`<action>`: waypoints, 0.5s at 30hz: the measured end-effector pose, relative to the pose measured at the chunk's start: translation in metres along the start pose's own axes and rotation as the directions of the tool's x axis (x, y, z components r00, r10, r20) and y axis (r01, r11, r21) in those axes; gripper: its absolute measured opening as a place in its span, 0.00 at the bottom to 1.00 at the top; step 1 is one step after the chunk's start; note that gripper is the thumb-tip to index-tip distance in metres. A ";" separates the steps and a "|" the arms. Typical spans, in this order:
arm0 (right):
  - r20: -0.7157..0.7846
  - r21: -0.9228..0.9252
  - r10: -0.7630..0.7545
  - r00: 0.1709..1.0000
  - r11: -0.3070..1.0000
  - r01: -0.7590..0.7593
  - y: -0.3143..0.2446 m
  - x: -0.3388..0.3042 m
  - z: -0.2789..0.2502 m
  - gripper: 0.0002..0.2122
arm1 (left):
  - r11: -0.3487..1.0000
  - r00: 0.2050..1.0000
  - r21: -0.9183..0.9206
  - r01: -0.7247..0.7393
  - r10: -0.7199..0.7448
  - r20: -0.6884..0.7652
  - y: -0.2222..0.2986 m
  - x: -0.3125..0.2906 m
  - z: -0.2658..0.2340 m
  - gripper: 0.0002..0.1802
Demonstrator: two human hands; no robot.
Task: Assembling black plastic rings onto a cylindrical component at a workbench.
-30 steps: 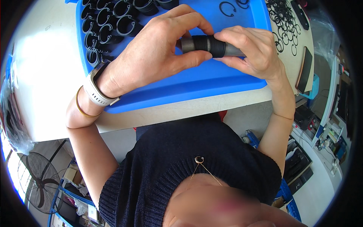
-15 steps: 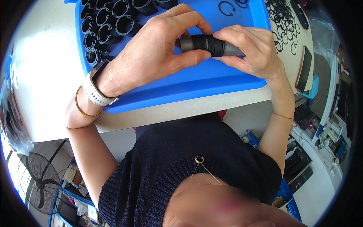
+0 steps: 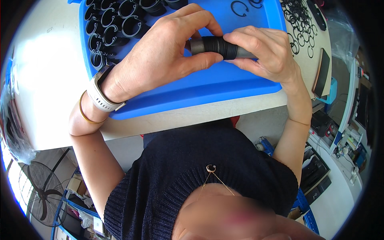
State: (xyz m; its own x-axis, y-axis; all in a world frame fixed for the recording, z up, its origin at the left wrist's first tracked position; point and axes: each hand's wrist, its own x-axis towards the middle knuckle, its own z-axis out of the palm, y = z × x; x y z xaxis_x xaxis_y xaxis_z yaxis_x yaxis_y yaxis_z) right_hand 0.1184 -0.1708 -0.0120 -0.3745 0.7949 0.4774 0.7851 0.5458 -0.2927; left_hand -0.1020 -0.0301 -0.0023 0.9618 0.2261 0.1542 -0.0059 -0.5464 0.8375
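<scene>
Above a blue tray (image 3: 192,94), a grey metal cylinder (image 3: 197,46) lies level between my two hands. A tight stack of thin black rings (image 3: 218,47) surrounds its middle. My left hand (image 3: 172,48) grips the cylinder's left end, thumb on the near side and fingers on the far side. My right hand (image 3: 266,52) is closed on the right part, its thumb and forefinger touching the edge of the ring stack. Rows of bundled black retaining rings (image 3: 134,27) stand in the tray beyond my left wrist. A loose retaining ring (image 3: 240,9) lies at the tray's far side.
A heap of loose black rings (image 3: 300,24) lies on the white table (image 3: 52,80) right of the tray. A phone (image 3: 321,73) rests near the table's right edge, and a dark elongated object (image 3: 317,15) lies farther back. A floor fan (image 3: 42,194) stands at lower left.
The fingertips of my right hand have shifted very slightly left along the ring stack. My left hand and the cylinder look nearly unmoved.
</scene>
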 end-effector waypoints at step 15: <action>0.008 -0.006 -0.005 1.000 1.000 0.005 0.000 0.000 -0.001 0.26 | 1.000 1.000 0.011 -0.021 0.021 -0.003 -0.002 0.002 0.002 0.20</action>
State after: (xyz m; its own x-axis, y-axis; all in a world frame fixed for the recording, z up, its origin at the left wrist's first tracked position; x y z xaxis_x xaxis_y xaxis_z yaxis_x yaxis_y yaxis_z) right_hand 0.1185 -0.1714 -0.0112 -0.3825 0.7942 0.4722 0.7859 0.5484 -0.2857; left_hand -0.1001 -0.0300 -0.0045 0.9605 0.2173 0.1737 -0.0231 -0.5599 0.8283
